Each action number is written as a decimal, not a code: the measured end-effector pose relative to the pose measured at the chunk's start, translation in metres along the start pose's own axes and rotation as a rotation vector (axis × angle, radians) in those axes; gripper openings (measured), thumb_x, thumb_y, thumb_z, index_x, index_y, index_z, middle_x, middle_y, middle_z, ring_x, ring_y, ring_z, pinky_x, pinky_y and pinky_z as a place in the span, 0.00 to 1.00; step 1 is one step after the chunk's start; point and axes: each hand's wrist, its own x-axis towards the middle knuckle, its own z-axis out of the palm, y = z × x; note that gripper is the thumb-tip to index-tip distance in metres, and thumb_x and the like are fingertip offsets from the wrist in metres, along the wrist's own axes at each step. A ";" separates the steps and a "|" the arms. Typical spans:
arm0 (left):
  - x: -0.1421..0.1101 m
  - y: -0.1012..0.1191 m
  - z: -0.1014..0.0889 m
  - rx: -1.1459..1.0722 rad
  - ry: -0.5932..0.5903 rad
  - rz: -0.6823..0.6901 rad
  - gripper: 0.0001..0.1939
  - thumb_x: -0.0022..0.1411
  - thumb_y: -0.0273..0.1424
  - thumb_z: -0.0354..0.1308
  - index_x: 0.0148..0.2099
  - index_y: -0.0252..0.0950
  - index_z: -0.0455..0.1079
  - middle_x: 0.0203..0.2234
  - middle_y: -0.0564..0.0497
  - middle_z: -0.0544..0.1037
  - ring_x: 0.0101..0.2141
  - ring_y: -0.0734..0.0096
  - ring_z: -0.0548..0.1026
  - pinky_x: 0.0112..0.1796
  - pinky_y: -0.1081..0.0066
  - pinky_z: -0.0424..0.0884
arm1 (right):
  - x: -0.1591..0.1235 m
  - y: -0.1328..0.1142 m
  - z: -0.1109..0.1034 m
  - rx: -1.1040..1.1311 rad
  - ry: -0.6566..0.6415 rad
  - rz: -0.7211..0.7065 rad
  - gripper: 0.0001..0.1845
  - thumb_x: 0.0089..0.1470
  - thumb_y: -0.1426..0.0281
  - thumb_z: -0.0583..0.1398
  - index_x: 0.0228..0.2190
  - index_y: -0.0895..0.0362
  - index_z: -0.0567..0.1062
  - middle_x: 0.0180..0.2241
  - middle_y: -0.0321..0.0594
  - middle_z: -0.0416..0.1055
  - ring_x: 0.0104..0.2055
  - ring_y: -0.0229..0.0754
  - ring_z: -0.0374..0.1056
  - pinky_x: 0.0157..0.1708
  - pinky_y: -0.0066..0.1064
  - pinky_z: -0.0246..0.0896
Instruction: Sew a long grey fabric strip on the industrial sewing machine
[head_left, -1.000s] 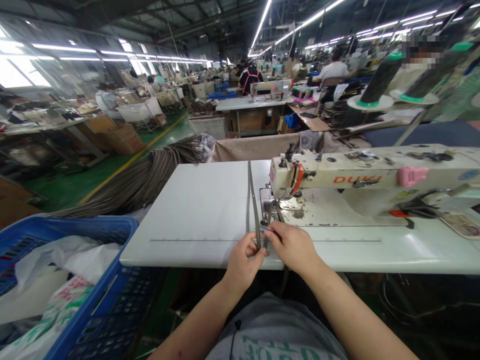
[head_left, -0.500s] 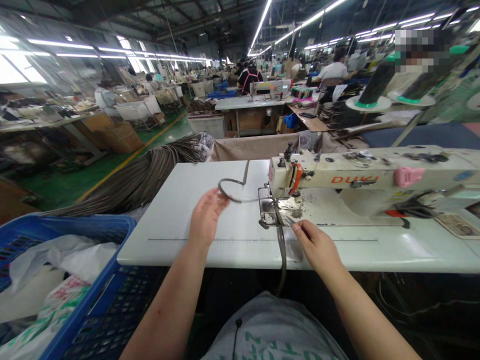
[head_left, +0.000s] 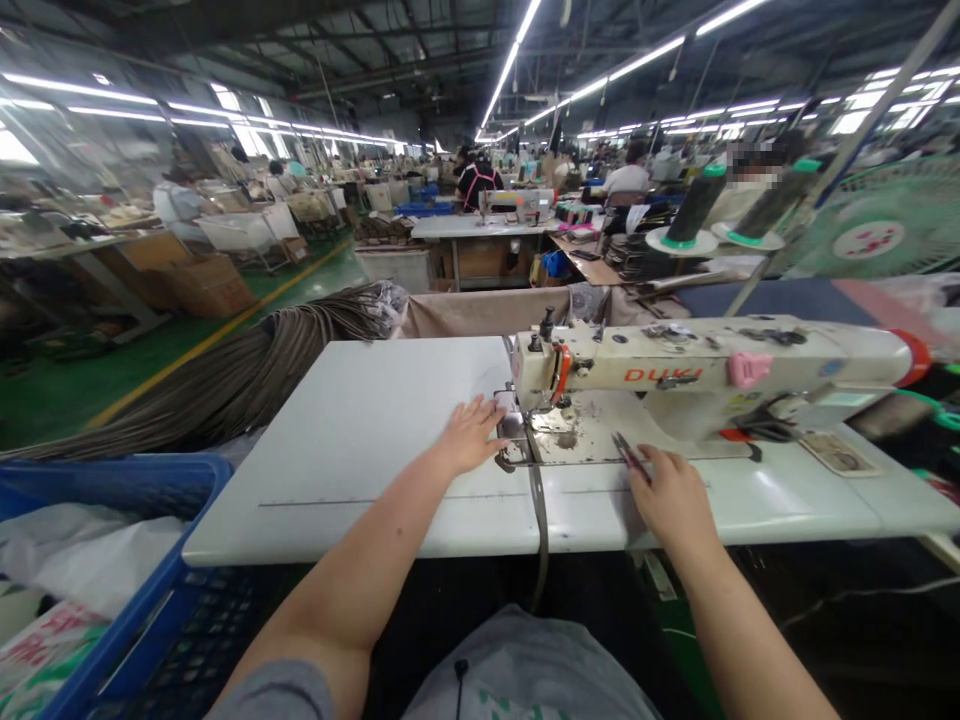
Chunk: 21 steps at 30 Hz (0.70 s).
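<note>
Flat and open, my left hand rests palm-down on the white sewing table, fingers spread, its fingertips just beside the left edge of the machine's metal needle plate. Far to the left, a thick bundle of grey-brown cords spills off the table's far left corner, and nearest me on that side sits a blue plastic crate with white bags in it. From under the presser foot a grey strap runs toward me across the plate and hangs over the near table edge. Above it stands the cream Duki sewing machine, head to the left, with a pink clip on its arm. To the right, my right hand lies on the table near the machine bed, fingers curled around small thread snips whose tips point away from me. Beyond, two dark thread cones stand on their stand, a green fan at far right.
</note>
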 end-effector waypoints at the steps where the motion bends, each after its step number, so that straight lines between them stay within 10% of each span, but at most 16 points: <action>1: 0.003 -0.013 -0.004 0.029 -0.007 -0.074 0.34 0.73 0.48 0.48 0.75 0.40 0.55 0.74 0.43 0.52 0.74 0.46 0.47 0.69 0.39 0.42 | 0.000 0.002 -0.003 -0.010 0.039 -0.022 0.21 0.57 0.66 0.55 0.47 0.64 0.78 0.44 0.65 0.78 0.49 0.67 0.72 0.52 0.58 0.67; 8: -0.021 -0.095 -0.031 0.192 0.457 -1.070 0.45 0.72 0.49 0.43 0.72 0.10 0.51 0.70 0.15 0.49 0.71 0.23 0.46 0.65 0.31 0.45 | 0.003 0.005 -0.035 -0.026 0.328 -0.111 0.16 0.60 0.68 0.55 0.46 0.59 0.77 0.41 0.56 0.77 0.47 0.62 0.72 0.51 0.54 0.69; 11: -0.028 -0.092 -0.024 0.361 0.561 -0.662 0.37 0.74 0.43 0.43 0.73 0.20 0.53 0.73 0.26 0.48 0.73 0.37 0.44 0.69 0.40 0.42 | 0.013 -0.004 -0.052 -0.030 0.449 -0.117 0.16 0.63 0.66 0.55 0.46 0.61 0.77 0.42 0.59 0.76 0.49 0.62 0.71 0.53 0.53 0.67; 14: -0.028 -0.083 -0.014 0.391 0.340 -0.182 0.27 0.76 0.40 0.42 0.71 0.38 0.61 0.72 0.42 0.59 0.72 0.53 0.54 0.70 0.48 0.45 | 0.033 -0.020 -0.068 -0.044 0.512 -0.139 0.20 0.66 0.64 0.55 0.51 0.64 0.76 0.49 0.61 0.74 0.54 0.62 0.68 0.58 0.52 0.63; 21: -0.030 -0.091 -0.009 0.392 0.497 -0.182 0.24 0.75 0.38 0.43 0.54 0.28 0.74 0.57 0.33 0.75 0.62 0.47 0.69 0.62 0.53 0.64 | 0.113 -0.048 -0.108 0.026 0.331 -0.314 0.24 0.68 0.61 0.55 0.58 0.61 0.73 0.61 0.57 0.71 0.65 0.59 0.61 0.67 0.51 0.51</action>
